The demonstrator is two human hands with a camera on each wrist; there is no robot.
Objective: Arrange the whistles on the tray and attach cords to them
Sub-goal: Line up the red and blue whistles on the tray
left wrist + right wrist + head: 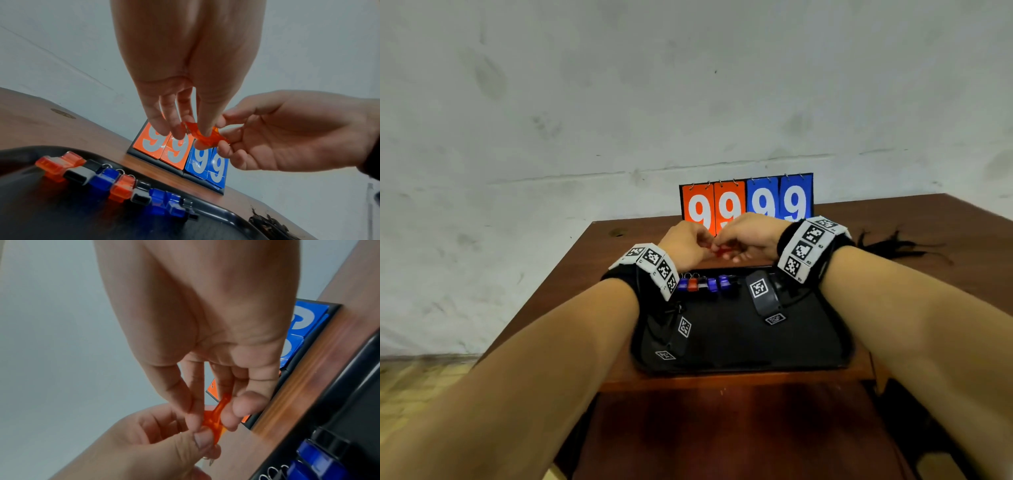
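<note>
Both hands, left [683, 241] and right [748, 236], pinch an orange whistle [205, 135] above the worktop [585, 274], beyond the tray [825, 342]. Head view mostly hides it; wrist views show it clearly.

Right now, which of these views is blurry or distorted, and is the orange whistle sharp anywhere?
Head view: wide-angle stretch, forearms balloon; orange whistle tiny. Left wrist view: whistle fairly sharp, tray dim. Right wrist view: table edge and tray smeared with blur.

nine whistles [131, 186], one tray [224, 212], one scoreboard [746, 200], two hands [717, 241].
</note>
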